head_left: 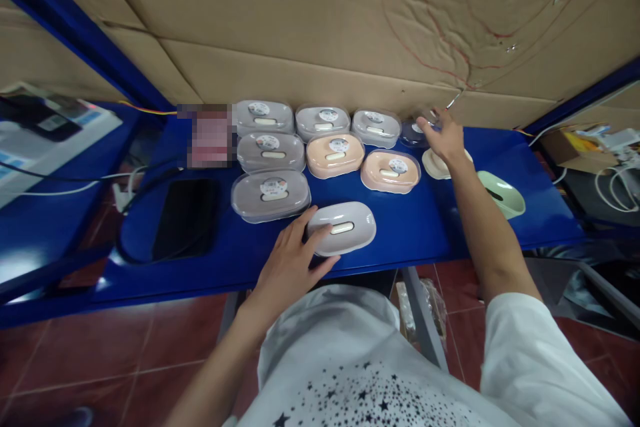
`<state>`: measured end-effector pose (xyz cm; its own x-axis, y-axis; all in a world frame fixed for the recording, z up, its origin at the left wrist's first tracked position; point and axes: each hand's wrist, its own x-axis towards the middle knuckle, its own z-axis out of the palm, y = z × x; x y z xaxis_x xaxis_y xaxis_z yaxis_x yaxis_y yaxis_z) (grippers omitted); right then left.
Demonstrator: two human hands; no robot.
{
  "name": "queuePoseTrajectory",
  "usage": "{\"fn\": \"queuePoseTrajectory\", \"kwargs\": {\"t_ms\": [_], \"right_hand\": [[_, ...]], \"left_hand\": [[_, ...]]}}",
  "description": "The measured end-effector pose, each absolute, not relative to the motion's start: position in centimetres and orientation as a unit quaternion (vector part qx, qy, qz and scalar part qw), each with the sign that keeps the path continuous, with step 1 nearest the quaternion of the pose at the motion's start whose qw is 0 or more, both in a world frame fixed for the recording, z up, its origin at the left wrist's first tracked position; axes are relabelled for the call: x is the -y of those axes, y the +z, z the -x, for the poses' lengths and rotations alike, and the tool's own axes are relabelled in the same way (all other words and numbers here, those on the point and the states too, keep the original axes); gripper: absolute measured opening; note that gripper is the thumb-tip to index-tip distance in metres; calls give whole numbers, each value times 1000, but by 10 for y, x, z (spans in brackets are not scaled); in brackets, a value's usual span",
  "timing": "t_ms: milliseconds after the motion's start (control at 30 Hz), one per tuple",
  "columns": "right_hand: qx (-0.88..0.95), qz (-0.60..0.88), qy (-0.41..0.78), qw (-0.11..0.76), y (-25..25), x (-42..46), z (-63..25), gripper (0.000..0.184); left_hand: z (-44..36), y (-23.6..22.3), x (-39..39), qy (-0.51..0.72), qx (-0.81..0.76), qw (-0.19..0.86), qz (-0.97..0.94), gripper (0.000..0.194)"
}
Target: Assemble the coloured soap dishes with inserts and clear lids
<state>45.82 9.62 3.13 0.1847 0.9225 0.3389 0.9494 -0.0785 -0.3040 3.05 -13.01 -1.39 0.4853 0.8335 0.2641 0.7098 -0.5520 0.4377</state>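
Note:
Near the front edge, a grey oval soap dish (357, 217) with a white bar in its middle lies uncovered. My left hand (295, 253) grips its left end, fingers and thumb curled around the rim. At the back right, my right hand (445, 137) is closed on a clear plastic lid (417, 133), its fingertips partly hidden. Under my right wrist sits a cream dish (435, 165), partly covered by the arm. A light green dish (505, 193) lies to the right of my forearm.
Lidded grey dishes (270, 197) and peach dishes (391, 172) with round stickers stand in rows on the blue table (400, 233). A black phone-like slab (183, 217) and cables lie left. A cardboard wall (280, 27) rises behind; a box (565, 153) stands far right.

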Motion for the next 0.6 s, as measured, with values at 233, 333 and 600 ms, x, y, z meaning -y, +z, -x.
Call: {"fn": "queuePoseTrajectory", "kwargs": {"t_ms": [233,333,600], "right_hand": [[729,631,-117,238,76,15,-389,82],[795,565,-55,214,58,90,-328,94],[787,563,-3,252,-6,154,-239,91]], "left_hand": [[-28,-15,130,253,-461,181,-831,70],[-27,-19,130,284,-463,202,-815,89],[-26,-25,130,283,-454,200,-821,96]]}}
